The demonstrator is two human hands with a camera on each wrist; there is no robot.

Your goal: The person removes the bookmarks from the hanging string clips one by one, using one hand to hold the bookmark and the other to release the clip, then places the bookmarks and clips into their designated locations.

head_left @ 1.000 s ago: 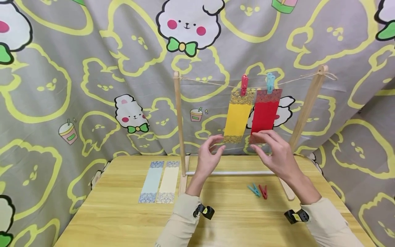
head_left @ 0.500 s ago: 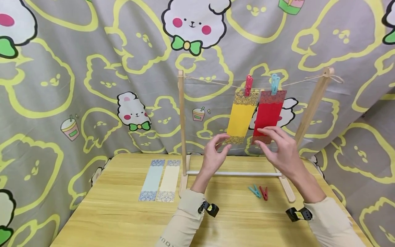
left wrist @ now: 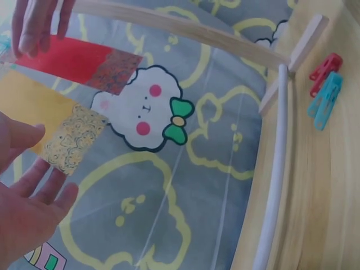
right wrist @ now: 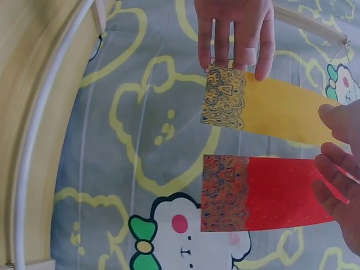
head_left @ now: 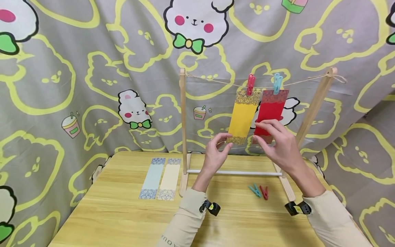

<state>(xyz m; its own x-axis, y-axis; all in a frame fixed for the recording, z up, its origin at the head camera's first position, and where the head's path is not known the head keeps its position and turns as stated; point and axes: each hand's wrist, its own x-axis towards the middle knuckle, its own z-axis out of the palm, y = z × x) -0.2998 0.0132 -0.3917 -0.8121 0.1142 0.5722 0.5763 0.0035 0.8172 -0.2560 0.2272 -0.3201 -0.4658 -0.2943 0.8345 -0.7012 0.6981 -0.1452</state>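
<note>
A yellow paper strip (head_left: 242, 118) with patterned ends hangs from a string (head_left: 213, 80) under a pink clothespin (head_left: 250, 84). Right of it a red paper strip (head_left: 273, 111) hangs under a light blue clothespin (head_left: 277, 83). My left hand (head_left: 214, 152) is at the yellow strip's lower left edge, its straight fingers right at the border and its thumb apart from them. My right hand (head_left: 280, 145) overlaps the red strip's lower part. Its thumb and fingertips are at the left edge, spread apart in the right wrist view.
The string runs between two wooden posts (head_left: 183, 120) joined low down by a white rod (head_left: 237, 172). A blue clothespin (head_left: 255, 190) and a red clothespin (head_left: 264, 192) lie on the table (head_left: 123, 212). At left lie a pale blue strip (head_left: 153, 176) and a cream strip (head_left: 169, 176).
My left hand has moved slightly right, up to the yellow strip's edge. My right hand has risen a little along the red strip. The view has shifted slightly.
</note>
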